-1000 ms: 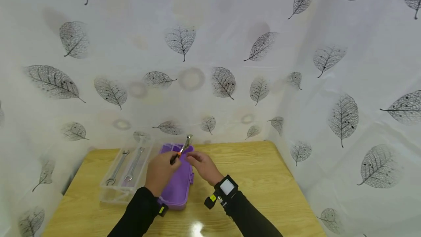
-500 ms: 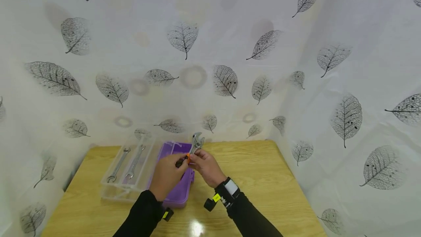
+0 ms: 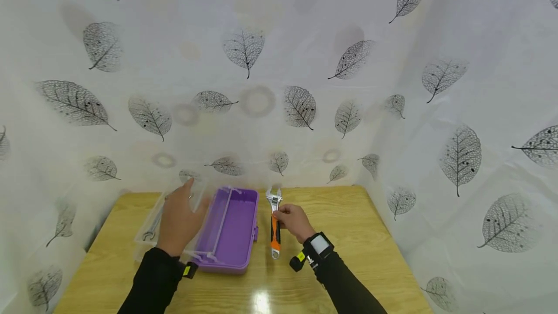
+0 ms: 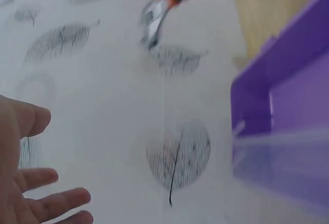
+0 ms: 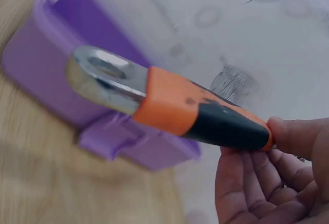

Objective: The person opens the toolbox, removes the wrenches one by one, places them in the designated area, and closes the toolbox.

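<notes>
Right hand (image 3: 296, 223) pinched the adjustable wrench (image 3: 275, 229), head up, just right of the purple box (image 3: 235, 227); table (image 3: 344, 236) stretched well past it rightward. Left hand (image 3: 176, 222) overlapped the clear lid (image 3: 139, 246) in head view, contact couldn't be told; only left wrist cam showed its spread fingers palm-side. Wrench head was hidden in right wrist view. Wrist-strap (image 3: 311, 260) marks: too small to read.

White sheeting (image 3: 209, 4) printed with dark leaves (image 3: 300, 107) covered the frame's top and sides; a yellowish wood-grain bench (image 3: 357, 236) spanned the lower centre, 1 bright reflection (image 3: 261, 301) showing at bottom centre.
</notes>
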### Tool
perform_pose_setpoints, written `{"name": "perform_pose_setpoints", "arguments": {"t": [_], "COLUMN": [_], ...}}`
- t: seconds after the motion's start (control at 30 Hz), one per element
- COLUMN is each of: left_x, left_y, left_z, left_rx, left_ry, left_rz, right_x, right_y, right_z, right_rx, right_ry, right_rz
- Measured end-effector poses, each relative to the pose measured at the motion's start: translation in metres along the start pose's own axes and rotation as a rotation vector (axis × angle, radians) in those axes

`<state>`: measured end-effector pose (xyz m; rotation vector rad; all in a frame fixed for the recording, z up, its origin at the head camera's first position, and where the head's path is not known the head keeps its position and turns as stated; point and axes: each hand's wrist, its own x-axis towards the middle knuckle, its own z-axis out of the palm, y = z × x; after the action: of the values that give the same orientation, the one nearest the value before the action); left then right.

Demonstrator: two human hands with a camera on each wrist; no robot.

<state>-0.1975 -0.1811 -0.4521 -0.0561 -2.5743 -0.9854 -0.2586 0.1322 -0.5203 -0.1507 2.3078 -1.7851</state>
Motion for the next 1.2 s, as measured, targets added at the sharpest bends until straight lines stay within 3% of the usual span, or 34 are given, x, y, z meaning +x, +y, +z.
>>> {"name": "perform_pose_setpoints", "arguments": {"t": [0.13,0.27,0.4,0.6,0.9,1.0,1.2], "left_x": [-0.001,-0.004,-0.007,-0.008,-0.003,-0.002,-0.005], "left_y": [-0.021,-0.038,-0.046,-0.048,-0.051,-0.052,-0.051], "left_z": [-0.014,-0.018,-0.019,-0.025,-0.026,-0.023,-0.021], "left_rx": [0.037,0.090,0.119,0.109,0.099,0.105,0.180], "left_ry": [0.026,0.049,0.056,0.031,0.028,0.013,0.005], "left_rz": [-0.021,-0.017,-0.030,-0.082,-0.095,-0.084,-0.017], "right_x": [-0.004,-0.009,-0.009,-0.003,-0.003,-0.004,-0.003], "right_y": [0.030,0.057,0.077,0.095,0.093,0.091,0.080], "right_z": [0.003,0.007,0.012,0.020,0.024,0.026,0.022], "right_rx": [-0.149,-0.275,-0.270,-0.233,-0.354,-0.450,-0.747], "right_ry": [-0.003,-0.025,-0.031,-0.001,0.039,0.041,0.077], "right_rz": [0.055,0.071,0.111,0.160,0.073,-0.013,-0.162]}}
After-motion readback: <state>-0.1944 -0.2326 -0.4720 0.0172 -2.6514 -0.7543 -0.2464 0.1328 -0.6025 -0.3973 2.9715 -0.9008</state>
